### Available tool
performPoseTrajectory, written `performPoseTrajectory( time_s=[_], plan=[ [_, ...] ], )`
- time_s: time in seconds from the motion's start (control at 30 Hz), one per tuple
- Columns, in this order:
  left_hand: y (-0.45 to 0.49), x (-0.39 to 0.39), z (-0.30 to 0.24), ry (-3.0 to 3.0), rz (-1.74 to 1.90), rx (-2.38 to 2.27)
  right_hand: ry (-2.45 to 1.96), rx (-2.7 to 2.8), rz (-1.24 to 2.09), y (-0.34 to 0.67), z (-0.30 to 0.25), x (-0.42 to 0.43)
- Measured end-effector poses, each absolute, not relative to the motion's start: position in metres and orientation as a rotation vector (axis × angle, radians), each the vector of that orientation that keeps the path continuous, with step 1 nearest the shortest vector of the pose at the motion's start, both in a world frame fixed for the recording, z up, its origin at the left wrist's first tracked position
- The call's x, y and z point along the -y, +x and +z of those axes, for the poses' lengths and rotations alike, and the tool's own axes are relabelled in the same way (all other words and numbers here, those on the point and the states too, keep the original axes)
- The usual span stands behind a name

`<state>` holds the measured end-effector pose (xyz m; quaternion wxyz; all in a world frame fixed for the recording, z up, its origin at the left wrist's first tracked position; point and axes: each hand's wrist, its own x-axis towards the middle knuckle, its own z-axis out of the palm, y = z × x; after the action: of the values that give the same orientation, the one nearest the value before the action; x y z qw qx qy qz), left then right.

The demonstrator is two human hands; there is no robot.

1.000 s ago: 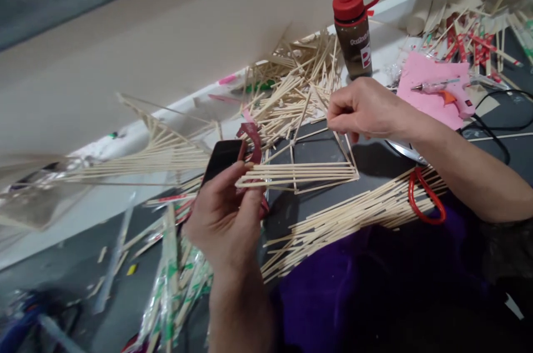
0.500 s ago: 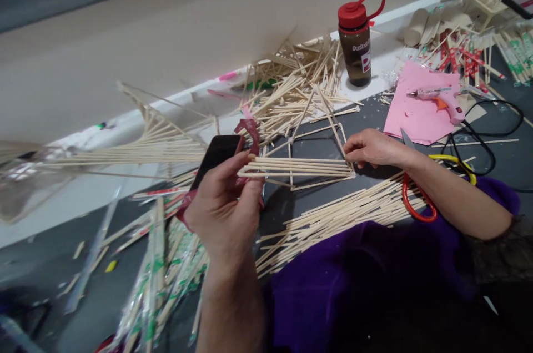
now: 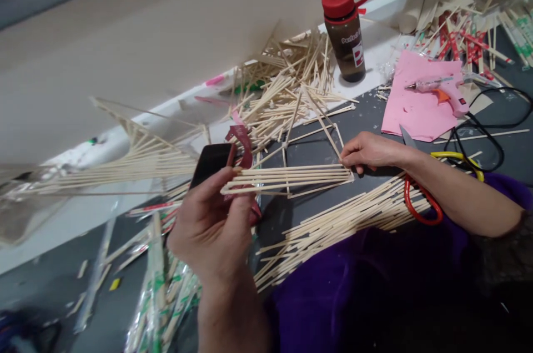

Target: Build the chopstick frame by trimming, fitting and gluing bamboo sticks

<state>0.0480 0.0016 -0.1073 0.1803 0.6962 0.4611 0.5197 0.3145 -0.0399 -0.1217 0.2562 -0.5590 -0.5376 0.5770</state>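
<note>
A frame of thin wooden sticks (image 3: 291, 176), several of them side by side like a narrow panel, spans the space between my two hands. My left hand (image 3: 214, 225) pinches its left end between thumb and fingers. At the far right corner, the closed fingers of my right hand (image 3: 368, 151) grip the frame where sticks meet. More joined sticks rise from it in a triangle (image 3: 322, 117) behind. A dark phone (image 3: 211, 163) and a burgundy ribbon (image 3: 245, 145) lie just beyond my left hand.
Loose sticks (image 3: 333, 222) lie before me, beside red-and-yellow-handled scissors (image 3: 422, 211) under my right forearm. A heap of sticks (image 3: 287, 84) and a red-capped bottle (image 3: 345, 36) stand behind. A glue gun (image 3: 443, 89) rests on pink paper (image 3: 406, 114). Wrapped chopsticks (image 3: 156, 286) lie left.
The view has shifted slightly, and my left hand with the frame's left end sits a little lower and further left. Both hands keep their grip.
</note>
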Motion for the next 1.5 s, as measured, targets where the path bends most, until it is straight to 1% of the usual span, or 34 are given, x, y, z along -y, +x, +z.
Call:
performPoseTrajectory(
  time_s=[0.1,0.43,0.73,0.93,1.3,1.5],
  plan=[
    [0.050,-0.001,-0.106,1.968,1.513,-1.258,-1.505,1.463,1.581,0.315,-0.121,0.040],
    [0.051,0.003,-0.102,1.909,1.467,-1.314,-1.463,1.509,1.597,0.315,-0.120,0.041],
    [0.050,0.002,-0.100,1.928,1.472,-1.207,-1.455,1.537,1.581,0.315,-0.121,0.040],
    [0.049,0.002,-0.102,1.989,1.470,-1.269,-1.484,1.502,1.580,0.313,-0.123,0.040],
    [0.045,-0.001,-0.107,2.024,1.489,-1.217,-1.452,1.529,1.571,0.314,-0.128,0.040],
    [0.040,0.001,-0.107,2.050,1.413,-1.270,-1.470,1.529,1.584,0.314,-0.127,0.042]
  ],
)
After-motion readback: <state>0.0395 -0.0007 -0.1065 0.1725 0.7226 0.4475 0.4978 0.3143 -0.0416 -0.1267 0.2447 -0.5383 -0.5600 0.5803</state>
